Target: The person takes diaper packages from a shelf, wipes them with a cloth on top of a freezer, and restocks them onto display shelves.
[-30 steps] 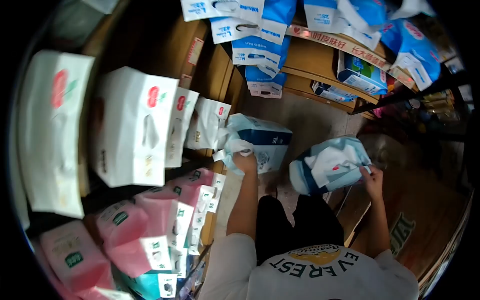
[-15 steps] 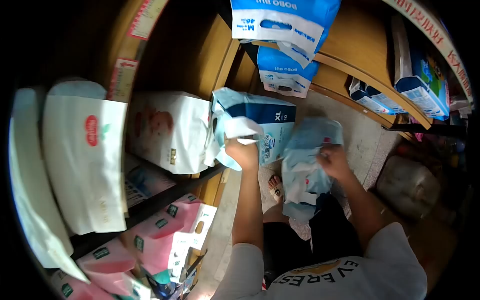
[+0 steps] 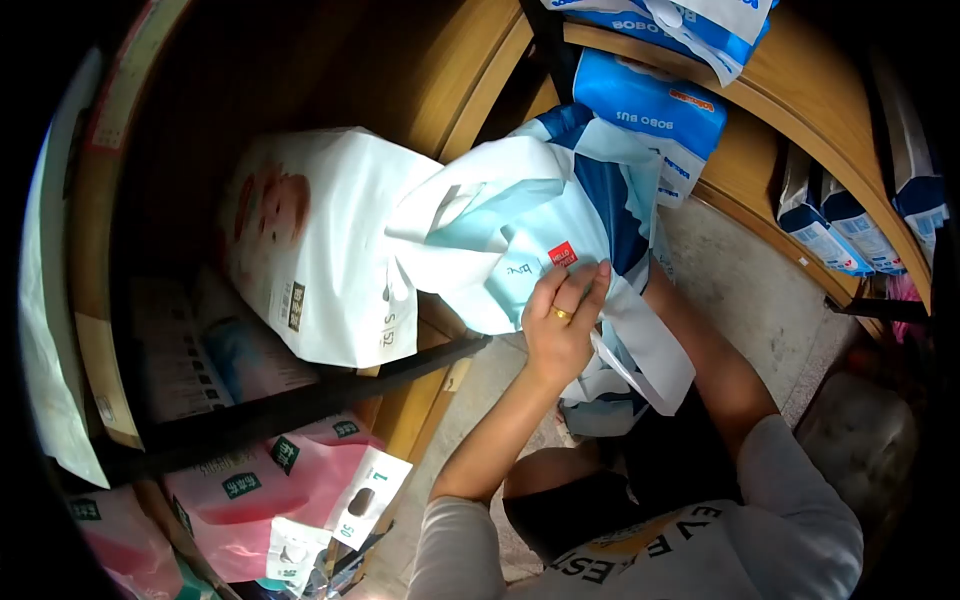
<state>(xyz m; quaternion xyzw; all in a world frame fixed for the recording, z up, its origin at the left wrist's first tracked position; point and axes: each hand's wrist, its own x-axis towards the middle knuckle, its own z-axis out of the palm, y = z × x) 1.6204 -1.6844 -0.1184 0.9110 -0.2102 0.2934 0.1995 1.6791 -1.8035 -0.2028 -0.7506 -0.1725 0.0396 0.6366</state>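
A diaper pack in light and dark blue plastic (image 3: 500,260), with a loose white top and a small red label, is in front of me at the shelf edge. My left hand (image 3: 565,325), with a ring on one finger, is closed on the plastic by the red label. My right arm reaches behind the pack's right side, so that hand is hidden. Under the pack, above my lap, part of a grey-blue plastic bag (image 3: 603,417) shows. A white diaper pack (image 3: 345,255) with a baby picture stands on the shelf, touching the blue pack's left end.
Pink packs (image 3: 265,490) stand on the lower left shelf. Blue-and-white packs (image 3: 650,115) sit at the upper right, with more navy-and-white packs (image 3: 825,235) farther right. A black shelf edge (image 3: 270,415) crosses at left. A pale bulky container (image 3: 855,440) is at the right.
My view has moved closer to the shelf. The blue pack has turned and now shows its light-blue face. My right hand has gone from the grey-blue bag to behind the pack.
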